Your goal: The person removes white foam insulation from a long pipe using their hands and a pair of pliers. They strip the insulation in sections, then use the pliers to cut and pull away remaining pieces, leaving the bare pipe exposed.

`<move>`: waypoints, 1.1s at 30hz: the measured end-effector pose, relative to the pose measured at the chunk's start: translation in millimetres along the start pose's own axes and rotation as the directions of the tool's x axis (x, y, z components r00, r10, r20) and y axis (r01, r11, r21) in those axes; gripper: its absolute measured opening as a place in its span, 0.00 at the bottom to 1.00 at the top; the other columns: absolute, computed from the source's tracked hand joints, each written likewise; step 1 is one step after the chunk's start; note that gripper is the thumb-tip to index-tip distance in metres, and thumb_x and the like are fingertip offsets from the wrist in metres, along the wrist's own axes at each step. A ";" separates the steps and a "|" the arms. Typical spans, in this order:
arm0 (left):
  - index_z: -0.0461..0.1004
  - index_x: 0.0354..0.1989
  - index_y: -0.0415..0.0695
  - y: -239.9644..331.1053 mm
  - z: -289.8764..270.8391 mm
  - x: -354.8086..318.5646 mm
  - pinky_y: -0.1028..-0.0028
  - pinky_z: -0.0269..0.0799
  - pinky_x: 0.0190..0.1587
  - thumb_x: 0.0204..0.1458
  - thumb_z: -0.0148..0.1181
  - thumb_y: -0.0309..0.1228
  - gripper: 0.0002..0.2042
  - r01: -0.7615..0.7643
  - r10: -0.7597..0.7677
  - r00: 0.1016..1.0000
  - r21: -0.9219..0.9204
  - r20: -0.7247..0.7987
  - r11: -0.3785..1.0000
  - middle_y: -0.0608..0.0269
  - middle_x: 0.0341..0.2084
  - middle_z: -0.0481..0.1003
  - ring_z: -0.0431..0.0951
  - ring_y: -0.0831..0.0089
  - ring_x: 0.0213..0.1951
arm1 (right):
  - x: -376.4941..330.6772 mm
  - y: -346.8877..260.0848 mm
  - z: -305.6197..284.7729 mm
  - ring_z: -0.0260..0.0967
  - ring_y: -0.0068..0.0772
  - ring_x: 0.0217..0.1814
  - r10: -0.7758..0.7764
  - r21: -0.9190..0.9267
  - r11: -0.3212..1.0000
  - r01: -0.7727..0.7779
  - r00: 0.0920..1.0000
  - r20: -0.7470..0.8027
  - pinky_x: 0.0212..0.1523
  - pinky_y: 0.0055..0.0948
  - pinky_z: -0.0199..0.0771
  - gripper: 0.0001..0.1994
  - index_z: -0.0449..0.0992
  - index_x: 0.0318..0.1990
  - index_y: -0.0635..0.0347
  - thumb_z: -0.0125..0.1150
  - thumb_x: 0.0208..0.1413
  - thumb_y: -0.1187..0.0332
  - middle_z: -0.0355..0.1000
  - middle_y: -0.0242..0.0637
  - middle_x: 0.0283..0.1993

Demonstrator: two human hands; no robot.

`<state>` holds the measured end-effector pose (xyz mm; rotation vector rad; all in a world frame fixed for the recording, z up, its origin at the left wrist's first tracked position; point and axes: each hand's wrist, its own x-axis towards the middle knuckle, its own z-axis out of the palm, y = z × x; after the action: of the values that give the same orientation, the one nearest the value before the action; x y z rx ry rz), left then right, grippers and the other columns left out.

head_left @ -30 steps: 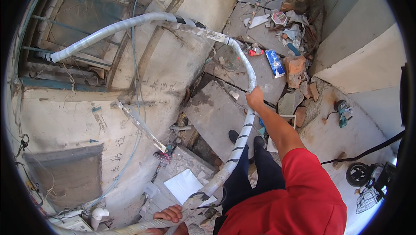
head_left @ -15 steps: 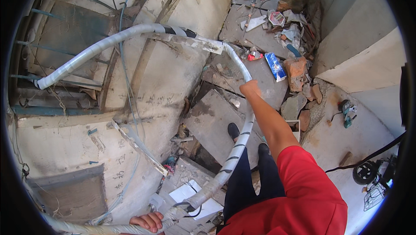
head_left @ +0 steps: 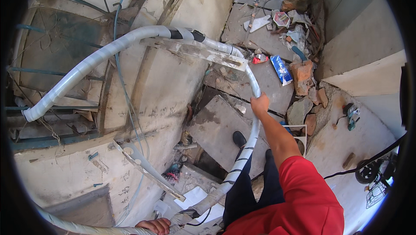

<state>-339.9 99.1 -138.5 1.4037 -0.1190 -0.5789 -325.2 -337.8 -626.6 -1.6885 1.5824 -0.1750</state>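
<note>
A long bent pipe [head_left: 236, 172], wrapped in whitish tape with dark stripes, loops across the view. My right hand [head_left: 260, 104] is closed around it at mid-length, the arm stretched forward in a red sleeve. At the lower edge my left hand [head_left: 154, 225] has its fingers curled over the same pipe, near a thick taped joint and a thin black cable. Beyond my right hand the pipe arches left over a whitish metal bracket [head_left: 195, 53] on the wall. Its free end lies by a barred window [head_left: 56, 44].
Loose concrete slabs [head_left: 219, 120] lie under my feet. Broken bricks [head_left: 302, 77], a blue packet [head_left: 281, 70] and litter line the right side. A second bracket [head_left: 147, 168] juts from the left wall. A teal power tool [head_left: 352, 117] rests on the right ledge; a light-blue cable [head_left: 118, 61] hangs down the wall.
My view has shifted slightly. My right hand, still gripping the pipe, appears lower and further right. The pipe's free end has swung lower and left. My left hand keeps its hold.
</note>
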 end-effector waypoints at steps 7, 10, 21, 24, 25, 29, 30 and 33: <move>0.71 0.27 0.40 25.1 -7.2 56.3 0.64 0.60 0.32 0.55 0.51 0.73 0.39 0.036 -0.043 0.996 0.080 0.083 0.996 0.62 0.16 0.67 0.64 0.66 0.19 | 1.0 -7.4 27.9 0.80 0.62 0.45 0.006 0.027 1.000 -0.005 0.998 -0.056 0.50 0.50 0.78 0.21 0.78 0.45 0.69 0.68 0.45 0.63 0.80 0.61 0.40; 0.71 0.27 0.39 37.2 -4.4 71.3 0.64 0.60 0.31 0.54 0.53 0.74 0.40 0.048 -0.052 0.998 0.145 0.023 0.988 0.63 0.15 0.67 0.65 0.66 0.19 | -1.6 -15.6 45.4 0.79 0.63 0.45 0.018 0.112 0.994 -0.009 0.997 -0.081 0.50 0.50 0.78 0.21 0.78 0.44 0.70 0.68 0.45 0.62 0.80 0.61 0.40; 0.71 0.24 0.40 70.0 -19.6 125.2 0.65 0.60 0.31 0.54 0.54 0.72 0.38 0.169 -0.202 0.976 0.288 0.088 0.943 0.63 0.16 0.67 0.65 0.66 0.20 | -16.2 -32.4 100.5 0.79 0.63 0.45 0.113 0.251 0.963 -0.102 0.993 -0.031 0.48 0.50 0.77 0.21 0.76 0.40 0.71 0.69 0.46 0.60 0.79 0.61 0.38; 0.71 0.27 0.41 80.3 -24.8 127.5 0.63 0.62 0.35 0.55 0.53 0.73 0.38 0.109 -0.153 0.975 0.252 0.161 0.962 0.64 0.17 0.68 0.65 0.66 0.21 | -16.4 -37.7 99.2 0.78 0.62 0.50 0.153 0.181 0.969 -0.168 0.984 0.092 0.52 0.50 0.77 0.25 0.75 0.45 0.70 0.70 0.47 0.56 0.79 0.61 0.45; 0.71 0.29 0.41 82.6 -24.5 123.6 0.62 0.62 0.36 0.55 0.52 0.73 0.38 0.078 -0.120 0.977 0.232 0.175 0.970 0.64 0.18 0.69 0.66 0.66 0.21 | -12.0 -41.6 95.7 0.78 0.62 0.52 0.147 0.154 0.974 -0.167 0.981 0.130 0.53 0.50 0.77 0.27 0.74 0.48 0.69 0.70 0.48 0.55 0.78 0.61 0.47; 0.72 0.31 0.41 74.9 -14.6 93.5 0.59 0.63 0.39 0.55 0.51 0.73 0.38 0.047 -0.060 0.997 0.245 0.046 0.968 0.64 0.19 0.69 0.66 0.66 0.22 | 17.3 -51.8 72.4 0.76 0.61 0.57 0.160 -0.003 0.987 -0.163 0.963 0.216 0.57 0.49 0.76 0.34 0.71 0.56 0.67 0.71 0.49 0.49 0.77 0.59 0.55; 0.71 0.30 0.42 65.6 -14.2 91.2 0.60 0.64 0.36 0.59 0.55 0.66 0.33 -0.005 -0.012 0.991 0.127 0.136 0.992 0.62 0.19 0.70 0.66 0.66 0.22 | 29.6 -50.0 65.0 0.76 0.59 0.58 0.180 -0.062 0.983 -0.170 0.952 0.246 0.59 0.48 0.75 0.38 0.69 0.60 0.66 0.71 0.49 0.47 0.77 0.58 0.56; 0.71 0.30 0.42 33.5 -5.8 77.0 0.61 0.64 0.36 0.60 0.56 0.65 0.32 -0.022 0.018 0.998 0.062 0.052 0.998 0.62 0.19 0.70 0.66 0.66 0.22 | 69.1 -39.2 59.1 0.76 0.59 0.59 0.039 -0.068 0.997 -0.028 0.983 0.177 0.59 0.49 0.75 0.39 0.69 0.63 0.64 0.72 0.49 0.47 0.77 0.58 0.57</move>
<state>-261.1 71.6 -127.4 1.4468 -0.1933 -0.5990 -245.3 -376.8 -670.2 -1.6763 1.4954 0.0444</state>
